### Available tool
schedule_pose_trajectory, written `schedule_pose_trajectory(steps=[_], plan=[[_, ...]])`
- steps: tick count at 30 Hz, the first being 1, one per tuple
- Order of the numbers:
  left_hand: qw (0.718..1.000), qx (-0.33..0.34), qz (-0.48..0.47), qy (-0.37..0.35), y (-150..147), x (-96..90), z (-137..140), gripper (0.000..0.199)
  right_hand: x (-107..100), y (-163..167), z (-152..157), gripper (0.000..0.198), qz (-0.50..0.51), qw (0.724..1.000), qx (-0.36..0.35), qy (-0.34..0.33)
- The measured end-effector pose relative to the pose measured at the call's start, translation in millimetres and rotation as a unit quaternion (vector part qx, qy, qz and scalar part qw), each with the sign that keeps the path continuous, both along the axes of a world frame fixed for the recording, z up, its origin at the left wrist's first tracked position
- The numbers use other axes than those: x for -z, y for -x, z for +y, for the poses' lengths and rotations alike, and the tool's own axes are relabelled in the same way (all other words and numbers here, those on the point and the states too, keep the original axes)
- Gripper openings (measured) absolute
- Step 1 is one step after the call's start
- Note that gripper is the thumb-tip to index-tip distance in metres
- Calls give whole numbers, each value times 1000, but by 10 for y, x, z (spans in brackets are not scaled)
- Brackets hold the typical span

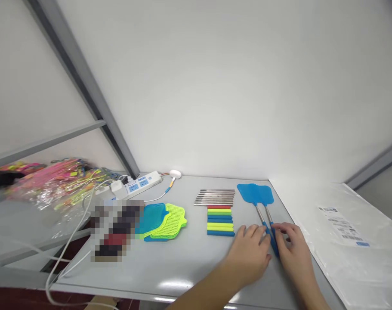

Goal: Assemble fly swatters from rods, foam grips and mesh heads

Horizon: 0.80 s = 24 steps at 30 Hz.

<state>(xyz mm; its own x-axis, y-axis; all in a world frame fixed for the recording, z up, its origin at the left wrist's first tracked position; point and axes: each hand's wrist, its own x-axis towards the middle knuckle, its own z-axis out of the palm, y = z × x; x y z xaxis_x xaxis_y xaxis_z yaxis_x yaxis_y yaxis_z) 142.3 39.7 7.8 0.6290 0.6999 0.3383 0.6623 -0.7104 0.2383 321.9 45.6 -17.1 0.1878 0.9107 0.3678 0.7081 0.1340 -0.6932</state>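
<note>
Two blue fly swatters (pixel 250 192) with metal rods and blue handles lie side by side at the right of the table, their heads overlapping. My left hand (pixel 251 254) rests palm down just left of the handles, fingers apart and fingertips near the left handle. On the right, my right hand (pixel 294 249) has its thumb and curled fingers at the right handle (pixel 273 232), partly covering it. Left of my hands is a row of coloured handle tubes (pixel 220 225) in red, green, blue and yellow. Beyond them lie several metal rods (pixel 214 197). Blue and yellow-green swatter heads (pixel 173 221) are piled farther left.
A white power strip (pixel 144 183) with plugs and cables sits at the back left, near a small white device (pixel 175 174). Bagged colourful items (pixel 69 181) lie on a shelf at far left. White plastic wrap (pixel 353 258) with a label covers the right side.
</note>
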Motion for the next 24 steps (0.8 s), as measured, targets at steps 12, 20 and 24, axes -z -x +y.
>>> schedule_pose_trajectory(steps=[12,20,24], plan=[[962,-271,-33,-8,1172,126,-541,33,-675,1460,1616,26,-279,904,-312,89],[958,-280,-62,-12,1186,190,-575,24,-460,1659,2088,30,-335,842,-399,145],[959,-272,-72,32,1201,169,-553,14,-436,1660,2048,27,-334,849,-387,131]])
